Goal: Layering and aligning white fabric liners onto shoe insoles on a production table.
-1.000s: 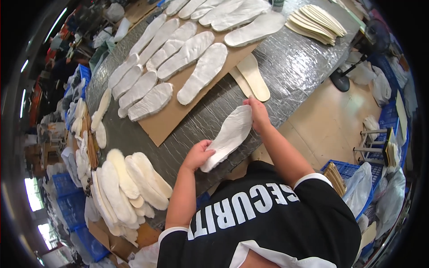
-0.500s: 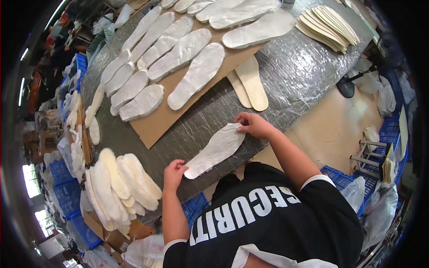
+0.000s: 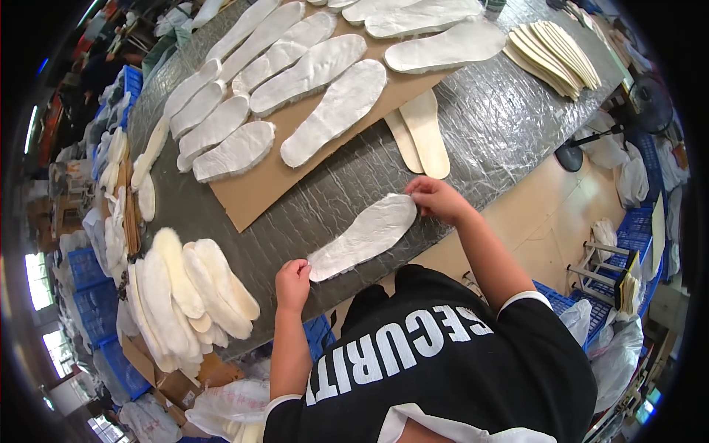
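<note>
— What do the hands hold in the head view?

— One long white fleecy shoe insole (image 3: 363,236), lying flat at the centre of the frame on the grey crinkled table top (image 3: 502,125). The left hand (image 3: 293,284), fingers curled narrow, pinches its lower left end; the right hand (image 3: 436,199) pinches its upper right end the same way.

— What lies around it?

— Above, toward the upper left, a brown cardboard sheet (image 3: 273,184) carries rows of similar white insoles (image 3: 295,74). Just above the right hand lie two beige flat insoles (image 3: 425,133), side by side. At the upper right sits a fanned stack of cream insoles (image 3: 554,55). At the lower left, near the left hand, a heap of fluffy white insoles (image 3: 185,295) rests at the table edge.
</note>
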A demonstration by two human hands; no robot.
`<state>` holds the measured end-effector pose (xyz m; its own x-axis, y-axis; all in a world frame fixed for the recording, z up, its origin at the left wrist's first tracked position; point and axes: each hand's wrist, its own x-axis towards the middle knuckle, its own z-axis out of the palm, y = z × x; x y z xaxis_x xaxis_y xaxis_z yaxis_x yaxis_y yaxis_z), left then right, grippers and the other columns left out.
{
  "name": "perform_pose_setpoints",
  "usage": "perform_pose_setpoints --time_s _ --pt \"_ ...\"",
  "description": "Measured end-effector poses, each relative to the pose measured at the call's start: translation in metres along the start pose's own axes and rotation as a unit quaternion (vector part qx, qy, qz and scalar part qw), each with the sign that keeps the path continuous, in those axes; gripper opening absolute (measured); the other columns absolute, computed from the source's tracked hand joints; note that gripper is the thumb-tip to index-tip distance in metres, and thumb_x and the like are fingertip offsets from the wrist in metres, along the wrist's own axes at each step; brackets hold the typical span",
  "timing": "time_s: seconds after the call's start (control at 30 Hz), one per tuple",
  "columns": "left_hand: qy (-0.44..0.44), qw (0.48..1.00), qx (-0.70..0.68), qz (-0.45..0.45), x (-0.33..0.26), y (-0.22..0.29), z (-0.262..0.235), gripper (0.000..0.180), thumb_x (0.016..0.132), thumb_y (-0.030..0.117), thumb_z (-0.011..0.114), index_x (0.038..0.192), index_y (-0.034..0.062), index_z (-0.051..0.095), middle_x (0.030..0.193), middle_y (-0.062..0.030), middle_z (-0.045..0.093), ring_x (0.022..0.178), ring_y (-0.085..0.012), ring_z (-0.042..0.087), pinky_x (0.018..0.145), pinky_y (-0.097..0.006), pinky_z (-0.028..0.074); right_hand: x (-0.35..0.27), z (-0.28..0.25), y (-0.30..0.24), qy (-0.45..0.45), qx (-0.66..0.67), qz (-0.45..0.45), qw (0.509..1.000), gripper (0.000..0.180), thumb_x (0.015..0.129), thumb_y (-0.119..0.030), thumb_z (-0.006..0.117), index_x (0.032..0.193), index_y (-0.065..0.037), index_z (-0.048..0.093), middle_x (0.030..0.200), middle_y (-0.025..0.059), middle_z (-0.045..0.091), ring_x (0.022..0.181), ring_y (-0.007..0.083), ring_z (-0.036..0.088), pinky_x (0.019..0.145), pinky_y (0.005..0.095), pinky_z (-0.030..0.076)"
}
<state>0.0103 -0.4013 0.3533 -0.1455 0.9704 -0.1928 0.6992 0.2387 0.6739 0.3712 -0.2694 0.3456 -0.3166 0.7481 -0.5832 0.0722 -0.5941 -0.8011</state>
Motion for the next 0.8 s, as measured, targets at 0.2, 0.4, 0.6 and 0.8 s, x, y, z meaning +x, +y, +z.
perform_pose_setpoints --time_s 0.2,0.4,0.6,0.8 --pt "-0.042 0.988 -0.120 -0.081 -0.001 -0.014 -0.009 0.022 0.080 0.003 0.062 0.100 -0.0034 0.067 0.086 -0.0110 0.068 0.074 -0.0166 0.063 0.069 -0.027 0.049 -0.012 -0.014 -0.026 0.274 -0.369 -0.145 0.876 0.038 0.076 -0.012 0.070 0.112 -0.006 0.056 0.103 0.0133 0.059 0.087 0.0312 0.061 0.081 0.0376 0.050" --pt "-0.070 0.960 -0.219 -0.160 0.001 -0.012 -0.022 0.024 0.081 0.001 0.061 0.104 -0.0050 0.067 0.087 -0.0054 0.068 0.073 -0.0100 0.060 0.067 -0.024 0.048 0.005 -0.040 -0.032 0.211 -0.584 -0.257 0.740 0.028 0.076 -0.010 0.066 0.101 -0.004 0.055 0.106 0.0161 0.060 0.090 0.0349 0.060 0.082 0.0449 0.048" --pt "0.040 0.855 -0.444 -0.265 -0.007 -0.047 -0.033 0.009 0.087 0.010 0.064 0.089 0.0016 0.062 0.071 -0.0015 0.057 0.052 -0.0066 0.044 0.046 -0.021 0.036 0.003 -0.056 -0.045 0.213 -0.568 -0.132 0.784 0.016 0.087 -0.009 0.046 0.100 -0.006 0.054 0.081 0.0200 0.063 0.083 0.0389 0.061 0.073 0.0487 0.048" --pt "0.095 0.955 -0.259 -0.105 0.008 0.019 -0.002 0.014 0.089 0.013 0.061 0.094 0.0005 0.064 0.076 -0.0014 0.059 0.061 -0.0071 0.051 0.055 -0.022 0.042 -0.052 -0.062 -0.018 0.321 -0.559 -0.178 0.744 0.023 0.085 -0.009 0.050 0.106 -0.014 0.057 0.079 0.0135 0.064 0.077 0.0329 0.063 0.064 0.0439 0.048"
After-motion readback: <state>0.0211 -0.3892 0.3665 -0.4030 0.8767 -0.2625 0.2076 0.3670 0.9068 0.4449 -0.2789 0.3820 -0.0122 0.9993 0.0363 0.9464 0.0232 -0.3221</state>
